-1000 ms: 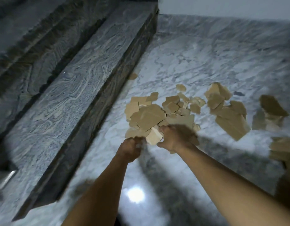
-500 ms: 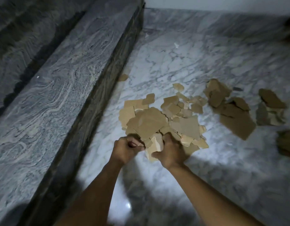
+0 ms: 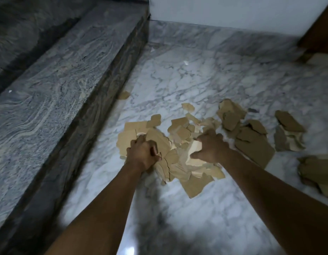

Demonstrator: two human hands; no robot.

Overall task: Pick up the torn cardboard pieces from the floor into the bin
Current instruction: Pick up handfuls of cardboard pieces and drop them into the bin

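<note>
A heap of torn tan cardboard pieces lies on the white marble floor. My left hand is clenched on pieces at the heap's left side. On the right side, my right hand grips a pale thick piece, fingers curled over it. More cardboard pieces lie in darker piles to the right, and one small scrap sits by the step. No bin is in view.
A dark grey stone step rises along the left, its edge running diagonally. A white wall closes the far side. A brown wooden edge stands at the upper right. Another cardboard pile lies at the right edge.
Both hands have pushed forward into the heap and spread apart, gathering pieces. The view has dropped closer to the floor.
</note>
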